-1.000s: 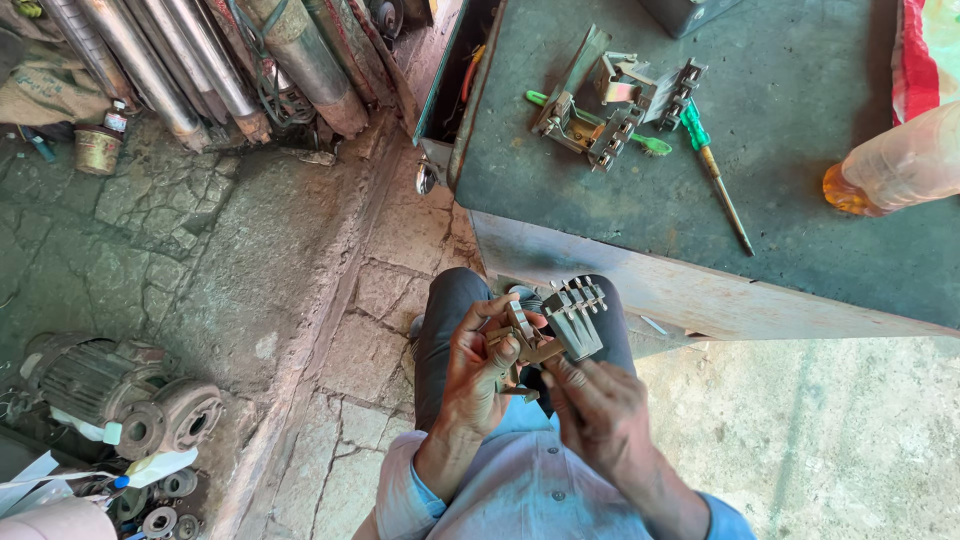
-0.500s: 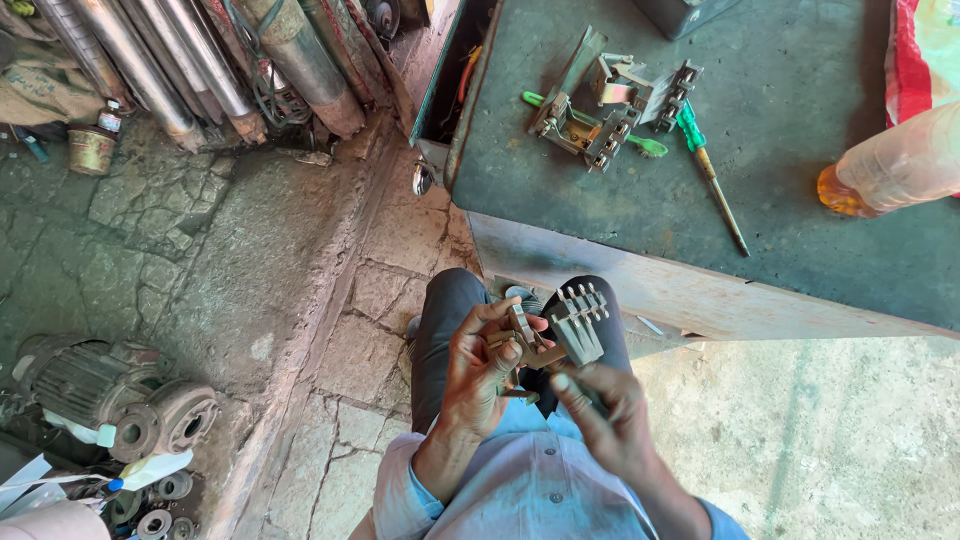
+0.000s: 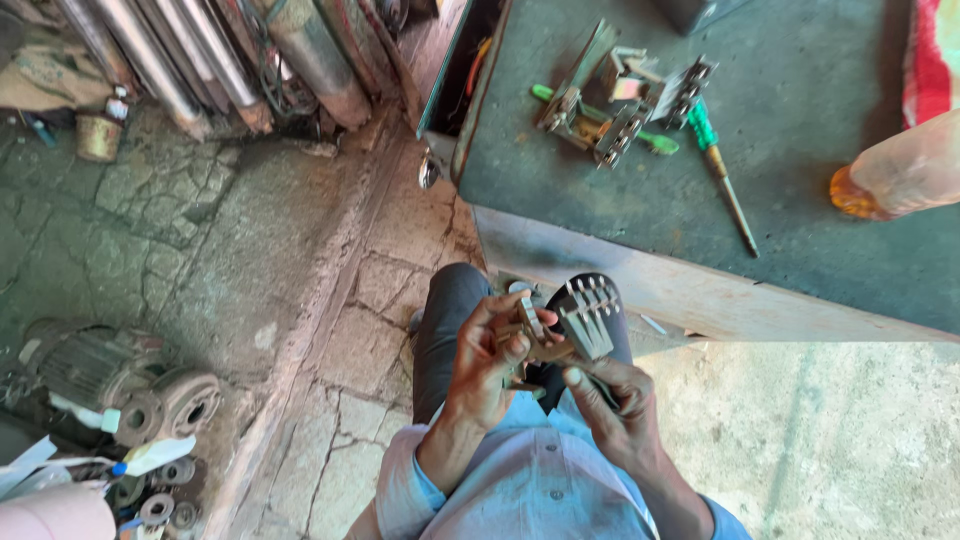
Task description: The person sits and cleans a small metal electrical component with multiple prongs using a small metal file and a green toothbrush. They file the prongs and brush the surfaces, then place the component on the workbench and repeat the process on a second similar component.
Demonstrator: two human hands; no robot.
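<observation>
- Left hand [image 3: 487, 372] has its fingers wrapped round a small brownish metal part [image 3: 533, 338], held over the lap, probably to keep it steady.
- Right hand [image 3: 612, 398] pinches the grey comb-like metal piece with prongs [image 3: 588, 318] from below, prongs up.
- Just ahead: dark green workbench [image 3: 800, 160] with a green-handled screwdriver [image 3: 722, 170] and a heap of similar metal assemblies [image 3: 620, 100].
- Old rusty electric motor [image 3: 110, 380] on the stone floor, well off to the left, not in the way.

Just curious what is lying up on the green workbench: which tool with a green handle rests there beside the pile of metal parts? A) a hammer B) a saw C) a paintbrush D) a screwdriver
D: a screwdriver, with a green handle and a long thin shaft, lies on the workbench just right of the metal parts.
</observation>
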